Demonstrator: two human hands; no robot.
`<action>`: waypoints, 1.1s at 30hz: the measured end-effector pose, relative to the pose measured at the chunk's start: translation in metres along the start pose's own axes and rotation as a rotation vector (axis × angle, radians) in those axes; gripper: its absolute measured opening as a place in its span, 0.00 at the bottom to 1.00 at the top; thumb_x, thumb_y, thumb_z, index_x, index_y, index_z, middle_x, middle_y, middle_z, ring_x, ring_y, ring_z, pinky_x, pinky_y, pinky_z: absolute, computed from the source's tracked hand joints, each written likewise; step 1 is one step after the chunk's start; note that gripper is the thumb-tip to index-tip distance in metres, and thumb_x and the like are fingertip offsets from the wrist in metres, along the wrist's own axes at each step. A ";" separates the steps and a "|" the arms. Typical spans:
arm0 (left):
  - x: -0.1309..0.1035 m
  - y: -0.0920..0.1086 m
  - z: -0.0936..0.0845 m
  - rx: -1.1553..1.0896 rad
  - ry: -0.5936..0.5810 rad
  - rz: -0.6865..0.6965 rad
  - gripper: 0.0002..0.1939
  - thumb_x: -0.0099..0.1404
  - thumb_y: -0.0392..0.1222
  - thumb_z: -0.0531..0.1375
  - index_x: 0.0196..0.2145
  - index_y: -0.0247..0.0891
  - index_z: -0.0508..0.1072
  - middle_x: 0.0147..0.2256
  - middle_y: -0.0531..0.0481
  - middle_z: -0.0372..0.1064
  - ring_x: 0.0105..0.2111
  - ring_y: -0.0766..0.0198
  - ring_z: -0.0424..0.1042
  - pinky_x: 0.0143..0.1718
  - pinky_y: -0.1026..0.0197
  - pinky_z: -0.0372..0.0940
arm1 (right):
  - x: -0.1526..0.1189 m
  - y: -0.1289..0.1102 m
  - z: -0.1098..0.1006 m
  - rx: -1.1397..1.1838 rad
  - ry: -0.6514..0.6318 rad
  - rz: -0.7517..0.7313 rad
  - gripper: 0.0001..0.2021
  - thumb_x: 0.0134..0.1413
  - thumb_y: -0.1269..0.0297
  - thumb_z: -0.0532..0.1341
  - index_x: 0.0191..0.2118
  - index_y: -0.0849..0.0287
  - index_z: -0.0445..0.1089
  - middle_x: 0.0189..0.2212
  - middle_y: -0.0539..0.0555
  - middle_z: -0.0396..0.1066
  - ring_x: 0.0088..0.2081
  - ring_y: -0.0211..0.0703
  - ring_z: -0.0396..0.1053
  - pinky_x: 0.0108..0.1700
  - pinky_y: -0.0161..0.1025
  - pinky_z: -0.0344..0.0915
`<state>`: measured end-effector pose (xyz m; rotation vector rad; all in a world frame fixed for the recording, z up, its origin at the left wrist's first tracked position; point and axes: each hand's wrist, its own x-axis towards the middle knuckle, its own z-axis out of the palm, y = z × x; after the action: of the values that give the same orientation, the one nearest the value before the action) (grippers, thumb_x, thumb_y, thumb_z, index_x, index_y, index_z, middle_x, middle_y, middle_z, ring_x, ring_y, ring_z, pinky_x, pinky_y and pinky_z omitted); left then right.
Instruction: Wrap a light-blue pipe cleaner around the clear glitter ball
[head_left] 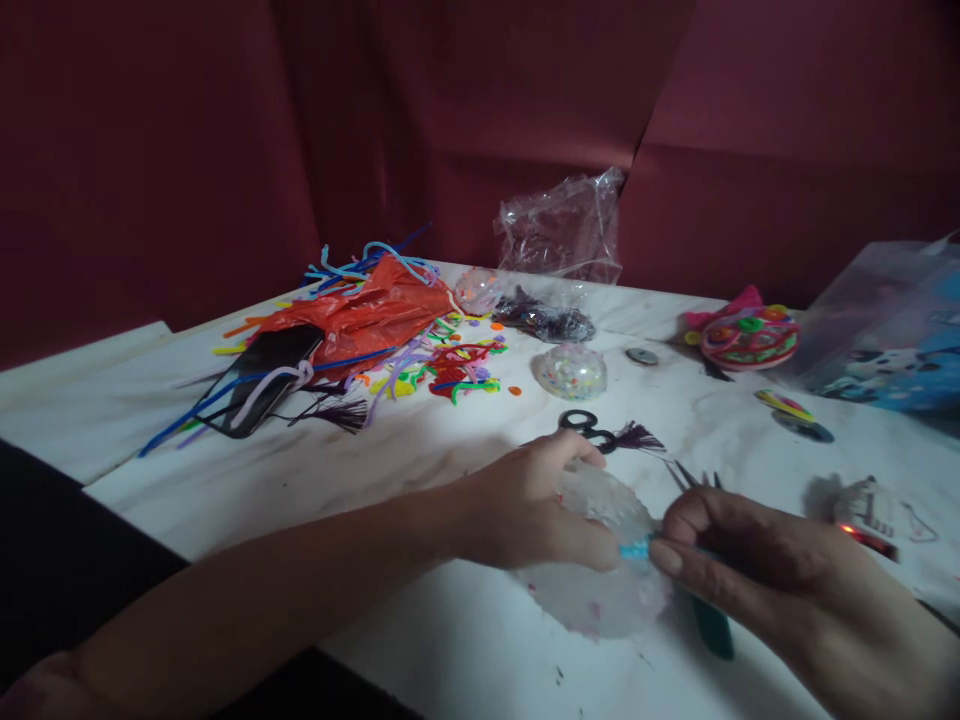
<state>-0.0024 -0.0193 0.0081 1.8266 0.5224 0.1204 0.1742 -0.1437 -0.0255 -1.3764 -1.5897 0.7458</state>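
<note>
"Since the head view is the only one, list the hands first."

"Left hand [525,505]: thumb and fingers spread, closed round a whitish ball [592,605] over the near part of the white table [442,440]. Right hand [772,575]: thumb and forefinger pinched together on a light blue strip [634,551], beside the left thumb."

"Anything under the right hand?"

"One green-handled tool [712,630], partly covered. Held or merely lying there: cannot tell."

"State of the work?"

"Begun, by my judgement. Blue strip against the ball; whether fixed, cannot tell. Visible surface otherwise pale, a few pinkish flecks, no second strip showing. Remaining, I judge: most of its covering."

"Comparable pieces?"

"One decorated ball [754,340], back right, many-coloured, apparently complete. One clear dome [570,372], speckled, otherwise plain."

"Loose stock?"

"Coloured fuzzy sticks [472,370], heaped, not on the ball. Orange bag [375,315], just beside them. Dark phone [262,385], sticks across it. Clear bag [559,230], at the back."

"Cutting tools?"

"Black scissors [591,430], beyond the left hand, untouched; dark tassel [637,438] just beside."
</note>
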 end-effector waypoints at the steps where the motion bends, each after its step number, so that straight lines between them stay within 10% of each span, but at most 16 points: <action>1: 0.001 -0.001 0.000 -0.010 -0.003 -0.007 0.26 0.47 0.41 0.63 0.45 0.40 0.60 0.29 0.57 0.61 0.25 0.71 0.60 0.25 0.66 0.58 | 0.001 -0.001 0.000 0.004 0.011 0.000 0.33 0.66 0.34 0.63 0.30 0.65 0.68 0.24 0.53 0.58 0.23 0.40 0.58 0.22 0.17 0.59; 16: 0.003 -0.007 -0.003 -0.087 -0.038 0.002 0.25 0.47 0.39 0.61 0.44 0.40 0.60 0.29 0.57 0.60 0.26 0.70 0.59 0.24 0.67 0.55 | 0.003 0.012 -0.001 0.130 0.141 0.280 0.34 0.52 0.36 0.75 0.35 0.66 0.64 0.21 0.50 0.50 0.19 0.41 0.55 0.16 0.23 0.56; 33: 0.008 -0.014 -0.013 -0.161 -0.167 0.091 0.28 0.46 0.39 0.62 0.45 0.39 0.60 0.31 0.54 0.60 0.29 0.68 0.59 0.28 0.65 0.55 | 0.007 0.017 -0.004 0.420 -0.186 0.159 0.32 0.66 0.37 0.70 0.43 0.62 0.57 0.24 0.48 0.50 0.22 0.37 0.49 0.24 0.21 0.47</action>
<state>-0.0044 -0.0010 -0.0023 1.6852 0.3036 0.0690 0.1855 -0.1342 -0.0365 -1.1547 -1.3680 1.2563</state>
